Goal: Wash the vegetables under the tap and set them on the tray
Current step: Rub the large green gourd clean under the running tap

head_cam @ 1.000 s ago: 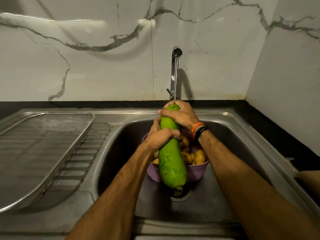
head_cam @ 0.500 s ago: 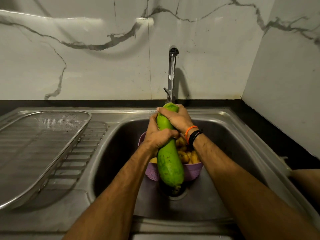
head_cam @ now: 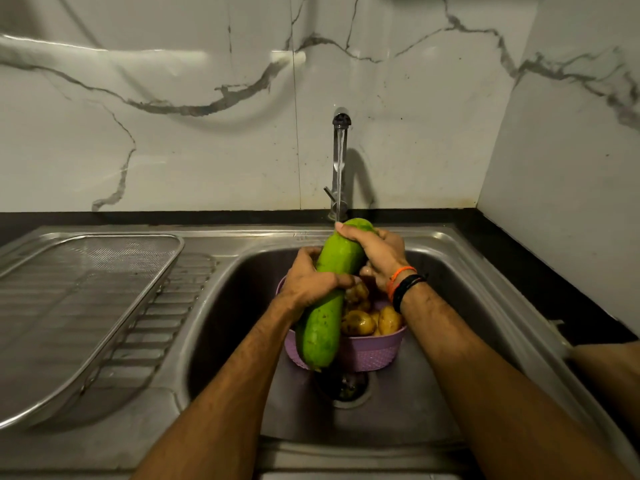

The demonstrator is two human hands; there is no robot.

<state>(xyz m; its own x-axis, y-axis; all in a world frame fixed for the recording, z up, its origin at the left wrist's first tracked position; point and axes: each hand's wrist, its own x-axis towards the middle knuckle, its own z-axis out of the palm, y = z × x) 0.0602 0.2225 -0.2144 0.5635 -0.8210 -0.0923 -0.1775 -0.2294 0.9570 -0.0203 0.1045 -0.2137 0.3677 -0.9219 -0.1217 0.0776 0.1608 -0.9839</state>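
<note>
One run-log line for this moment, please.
stage: rinsing | both hands grip gourd under running tap | potatoes in basket | tray bare

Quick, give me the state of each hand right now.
Left hand: closed around the middle of the green gourd.
Right hand: closed around the gourd's upper end, under the tap stream.

The left hand point(head_cam: 311, 278) covers the middle of the gourd point(head_cam: 322, 327), and the right hand point(head_cam: 375, 251) hides most of its top. The gourd hides the left part of the purple basket point(head_cam: 374, 355) and some of the potatoes point(head_cam: 358, 323). Left of the basket, the tray point(head_cam: 104, 306) is cut by the picture's edge.
</note>
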